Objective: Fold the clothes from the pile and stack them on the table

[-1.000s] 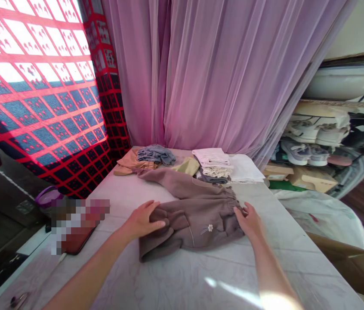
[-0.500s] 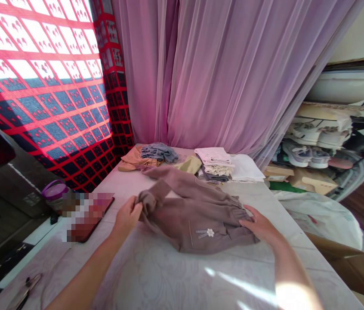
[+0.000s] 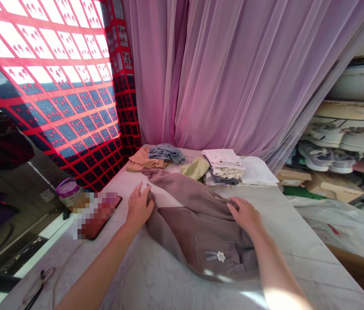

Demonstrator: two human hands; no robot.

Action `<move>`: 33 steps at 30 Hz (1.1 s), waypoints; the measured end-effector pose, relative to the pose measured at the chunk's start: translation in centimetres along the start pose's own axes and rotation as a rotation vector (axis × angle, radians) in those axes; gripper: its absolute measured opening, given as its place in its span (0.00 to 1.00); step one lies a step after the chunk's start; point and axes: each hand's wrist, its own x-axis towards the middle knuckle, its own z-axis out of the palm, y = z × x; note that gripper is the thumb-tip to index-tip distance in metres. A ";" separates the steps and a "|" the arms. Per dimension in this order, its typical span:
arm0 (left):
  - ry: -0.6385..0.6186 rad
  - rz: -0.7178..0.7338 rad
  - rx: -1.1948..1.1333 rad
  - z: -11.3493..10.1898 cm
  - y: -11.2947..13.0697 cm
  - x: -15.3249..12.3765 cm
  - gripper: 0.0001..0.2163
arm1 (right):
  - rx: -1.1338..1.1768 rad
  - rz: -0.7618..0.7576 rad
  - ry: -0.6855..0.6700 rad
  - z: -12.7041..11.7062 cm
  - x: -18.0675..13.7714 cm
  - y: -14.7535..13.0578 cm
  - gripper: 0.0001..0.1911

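Note:
Mauve-brown trousers [image 3: 198, 224] with a small white flower patch [image 3: 220, 256] lie spread on the pale table cover [image 3: 156, 280]. My left hand [image 3: 139, 206] rests flat on the left leg edge, fingers stretched out. My right hand [image 3: 244, 214] lies on the trousers' right side near the waistband, fingers curled onto the cloth; whether it grips the fabric is unclear.
At the table's far end sit a tan garment [image 3: 141, 160], a grey-blue garment [image 3: 165, 153], a yellow-green one [image 3: 196, 167] and a folded white stack [image 3: 225, 165]. A dark red flat item [image 3: 100, 213] lies left. Pink curtains hang behind. Shoe shelves [image 3: 333, 148] stand right.
The trousers went from folded to spread flat. My left hand let go of the bunched leg and now lies flat on it. My right hand moved up towards the waistband.

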 end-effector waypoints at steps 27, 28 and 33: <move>-0.495 0.437 0.330 4.7 2.0 16.1 0.20 | -0.150 0.056 -0.243 0.0 2.5 0.5 0.26; -0.510 0.433 0.343 4.6 2.0 16.2 0.17 | -0.147 0.064 -0.267 -0.2 2.6 0.4 0.25; -0.511 0.398 0.358 1.6 1.5 16.8 0.09 | -0.125 0.075 -0.354 -3.5 3.0 0.7 0.10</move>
